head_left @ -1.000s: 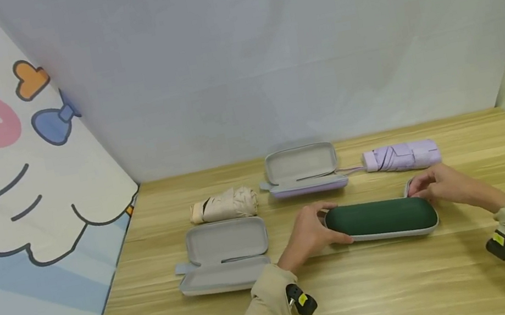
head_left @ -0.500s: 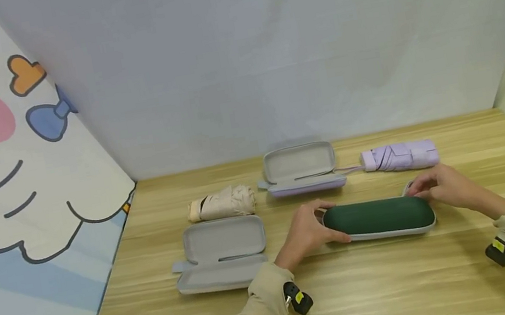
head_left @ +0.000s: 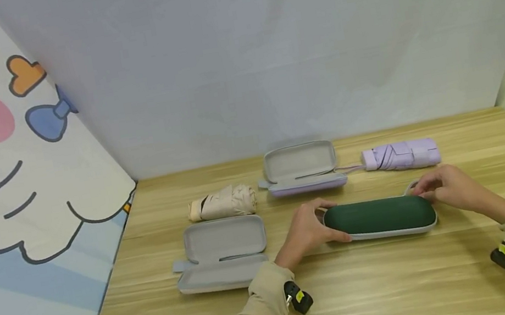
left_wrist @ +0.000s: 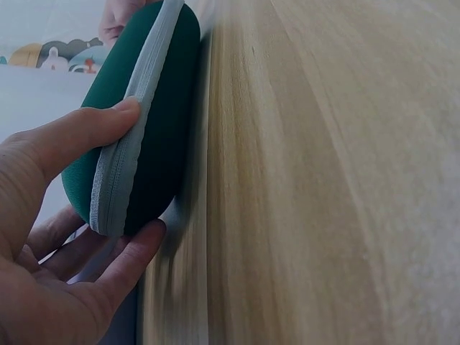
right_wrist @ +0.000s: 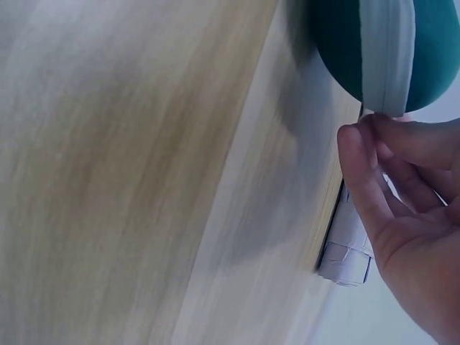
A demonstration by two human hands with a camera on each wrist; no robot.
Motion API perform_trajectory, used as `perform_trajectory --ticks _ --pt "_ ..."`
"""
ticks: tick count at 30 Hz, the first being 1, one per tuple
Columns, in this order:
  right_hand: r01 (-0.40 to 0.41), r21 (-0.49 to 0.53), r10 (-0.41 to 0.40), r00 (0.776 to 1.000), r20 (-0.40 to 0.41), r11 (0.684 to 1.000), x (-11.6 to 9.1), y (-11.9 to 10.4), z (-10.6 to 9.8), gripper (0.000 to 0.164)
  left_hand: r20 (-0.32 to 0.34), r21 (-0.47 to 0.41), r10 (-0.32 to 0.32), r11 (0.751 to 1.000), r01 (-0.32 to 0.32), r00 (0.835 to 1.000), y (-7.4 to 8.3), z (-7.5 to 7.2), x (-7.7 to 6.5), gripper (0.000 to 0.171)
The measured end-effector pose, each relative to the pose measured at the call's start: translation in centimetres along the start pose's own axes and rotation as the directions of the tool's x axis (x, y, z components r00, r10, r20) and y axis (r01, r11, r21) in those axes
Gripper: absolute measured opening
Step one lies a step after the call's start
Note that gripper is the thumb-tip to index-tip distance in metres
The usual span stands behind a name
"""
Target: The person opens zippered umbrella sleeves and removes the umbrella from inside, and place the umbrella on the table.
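A dark green zip case (head_left: pixel 379 216) with a pale grey zipper band lies closed on the wooden table. My left hand (head_left: pixel 306 232) grips its left end. In the left wrist view, the thumb presses on the zipper band (left_wrist: pixel 118 169) and the other fingers curl round the end of the case. At the case's back right corner, my right hand (head_left: pixel 448 187) pinches a light strap (head_left: pixel 408 188) with thumb and fingertips. The right wrist view has these fingertips right at the end of the zipper band; the pinched part is mostly hidden.
An open beige case (head_left: pixel 225 279) with grey lining lies left of my left hand, a folded beige umbrella (head_left: pixel 225 204) behind it. Farther back stand an open lilac case (head_left: pixel 309 187) and a folded lilac umbrella (head_left: pixel 402 156). A pale cloth wall (head_left: pixel 238 70) borders the table's back.
My right hand and wrist have shifted slightly to the right, still pinching at the corner. The left hand keeps its grip, and the green case stays in place.
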State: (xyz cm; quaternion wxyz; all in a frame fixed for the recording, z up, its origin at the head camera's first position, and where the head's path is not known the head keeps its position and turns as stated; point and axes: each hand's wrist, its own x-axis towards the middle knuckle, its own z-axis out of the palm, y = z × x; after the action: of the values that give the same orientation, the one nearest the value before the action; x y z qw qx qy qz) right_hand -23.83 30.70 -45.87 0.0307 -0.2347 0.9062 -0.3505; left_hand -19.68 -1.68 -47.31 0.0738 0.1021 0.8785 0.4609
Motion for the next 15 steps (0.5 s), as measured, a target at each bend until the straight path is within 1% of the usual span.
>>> perform_trajectory --ticks 7,13,15 --pt "-0.047 0.020 0.047 0.999 0.007 0.999 -0.5 -0.1 -0.1 0.018 0.001 -0.017 0.002 1.000 -0.002 1.000 -0.1 0.1 0.0 0.067" --pt "-0.104 0.034 0.104 0.995 0.007 0.994 -1.2 0.1 -0.3 0.007 -0.002 -0.035 -0.005 0.999 0.005 1.000 -0.1 0.0 -0.1 0.066" --pt "-0.114 0.038 0.114 0.994 0.004 0.993 -1.5 0.2 -0.3 0.006 -0.003 -0.034 -0.007 0.999 0.007 1.000 -0.1 0.0 -0.1 0.066"
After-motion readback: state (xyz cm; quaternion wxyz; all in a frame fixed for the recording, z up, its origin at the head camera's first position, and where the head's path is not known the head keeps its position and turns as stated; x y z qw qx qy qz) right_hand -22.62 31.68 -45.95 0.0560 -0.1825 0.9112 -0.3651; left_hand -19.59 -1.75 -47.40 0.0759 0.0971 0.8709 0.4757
